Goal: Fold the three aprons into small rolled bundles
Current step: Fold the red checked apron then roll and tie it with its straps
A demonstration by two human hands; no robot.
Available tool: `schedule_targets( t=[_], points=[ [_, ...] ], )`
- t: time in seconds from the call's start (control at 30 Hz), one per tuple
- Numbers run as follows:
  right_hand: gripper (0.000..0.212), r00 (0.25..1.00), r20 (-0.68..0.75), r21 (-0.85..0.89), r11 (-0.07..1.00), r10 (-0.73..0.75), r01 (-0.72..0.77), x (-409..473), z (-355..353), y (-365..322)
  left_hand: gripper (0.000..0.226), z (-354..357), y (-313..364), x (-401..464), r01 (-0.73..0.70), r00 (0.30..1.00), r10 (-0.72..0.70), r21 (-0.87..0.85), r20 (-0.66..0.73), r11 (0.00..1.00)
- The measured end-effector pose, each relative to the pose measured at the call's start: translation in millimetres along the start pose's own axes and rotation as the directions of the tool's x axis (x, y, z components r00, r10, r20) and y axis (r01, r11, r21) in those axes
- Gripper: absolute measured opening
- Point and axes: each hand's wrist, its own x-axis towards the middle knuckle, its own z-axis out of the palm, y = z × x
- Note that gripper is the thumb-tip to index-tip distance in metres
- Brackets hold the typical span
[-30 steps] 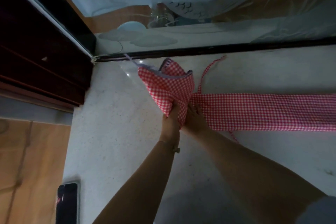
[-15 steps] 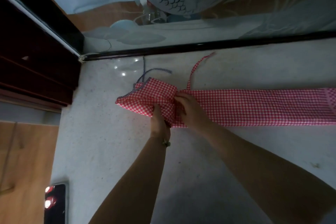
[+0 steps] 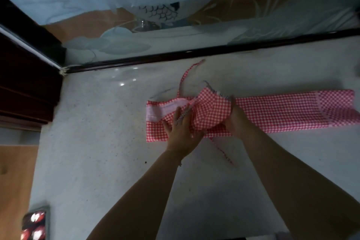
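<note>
At the near edge of the pale stone surface [image 3: 93, 161], by our left elbow, a phone [image 3: 34, 222] is lying with its screen lit, well apart from the work, so it is not getting in the way of the cloth. Farther in, we are reaching both forearms toward the red-checked apron [image 3: 272, 111], which is lying folded into a long narrow band running left to right; we judge the band is laid out flat so that it can be rolled end to end. Our left hand [image 3: 182, 132] is resting on the band with its fingers [image 3: 176, 115] extended, pressing the left part down, seemingly to keep the layers from sliding. A striped tie [image 3: 183, 116] is lying just beside those fingers. Our right hand [image 3: 236, 118] is gripping the raised fold [image 3: 211, 110], holding the cloth up off the band; its fingers are hidden under the fabric. It looks as though we are turning this end over to start the roll. A thin checked strap [image 3: 187, 73] is trailing away from the fold toward the back. Beyond it, a dark frame [image 3: 214, 51] is bordering the surface, with a frosted glass panel [image 3: 175, 15] rising behind. Only this one apron is in view.
</note>
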Motion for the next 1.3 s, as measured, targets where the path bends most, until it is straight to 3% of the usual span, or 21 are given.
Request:
schedule_targets(
  t=[0.03, 0.07, 0.13, 0.2, 0.33, 0.43, 0.5, 0.57, 0.7, 0.87, 1.0, 1.07, 1.17, 1.23, 1.3],
  points=[
    [0.062, 0.998, 0.062, 0.159, 0.987, 0.007, -0.017, 0, -7, -3, 0.08, 5, 0, -1, -0.013, 1.0, 0.013, 0.053, 0.005, 0.999],
    [0.068, 0.992, 0.128, 0.198, 0.98, 0.007, -0.033, -3, -11, -7, 0.074, 7, -3, -3, -0.018, 1.0, 0.017, 0.103, 0.009, 0.995],
    [0.07, 0.991, 0.13, -0.049, 0.998, 0.039, -0.033, -12, -15, -15, 0.064, 12, -3, -3, -0.027, 0.999, 0.023, 0.187, 0.024, 0.982],
    [0.084, 0.988, 0.099, -0.342, 0.937, 0.115, -0.075, -20, -16, -22, 0.058, 16, -2, -2, -0.049, 0.998, 0.04, 0.271, 0.038, 0.961],
    [0.104, 0.967, 0.127, -0.533, 0.837, 0.222, -0.122, -27, -21, -27, 0.061, 19, -2, -3, -0.099, 0.994, 0.067, 0.408, 0.092, 0.907],
    [0.065, 0.993, 0.056, -0.585, 0.81, 0.101, -0.049, -23, -21, -15, 0.062, 15, 2, -6, -0.115, 0.993, 0.089, 0.397, 0.082, 0.911],
    [0.05, 0.992, -0.018, -0.477, 0.871, 0.127, -0.12, -21, -24, -5, 0.059, 15, 2, -8, -0.094, 0.995, 0.074, 0.371, 0.069, 0.924],
    [0.044, 0.991, -0.012, -0.44, 0.889, 0.137, -0.128, -22, -28, 2, 0.058, 14, -1, -6, -0.034, 0.999, 0.034, 0.354, 0.005, 0.935],
    [0.035, 1.0, 0.016, -0.471, 0.882, 0.009, -0.001, -29, -38, 8, 0.062, 7, -6, 3, 0.059, 0.996, -0.027, 0.367, -0.09, 0.928],
    [0.026, 0.999, -0.004, -0.489, 0.871, -0.046, 0.038, -32, -43, 12, 0.057, 1, -5, 16, 0.034, 0.996, 0.009, 0.457, -0.092, 0.889],
    [0.018, 0.987, -0.012, -0.528, 0.839, -0.158, 0.128, -31, -37, 12, 0.055, 8, -7, 22, -0.076, 0.989, 0.13, 0.512, -0.07, 0.855],
    [0.038, 0.931, -0.085, -0.672, 0.711, -0.355, 0.21, -24, -30, 10, 0.057, 13, -6, 24, -0.089, 0.99, 0.132, 0.532, -0.043, 0.842],
    [0.064, 0.766, -0.079, -0.87, 0.419, -0.638, 0.26, -10, -18, 3, 0.061, 20, -7, 25, -0.107, 0.991, 0.13, 0.566, 0.0, 0.818],
    [0.071, 0.717, -0.081, -0.934, 0.304, -0.692, 0.188, -3, -8, -8, 0.064, 23, -8, 25, -0.122, 0.989, 0.145, 0.571, 0.006, 0.812],
    [0.073, 0.727, -0.032, -0.972, 0.191, -0.686, 0.138, 2, 2, -19, 0.07, 24, -8, 25, -0.138, 0.986, 0.167, 0.58, 0.003, 0.803]
  ],
)
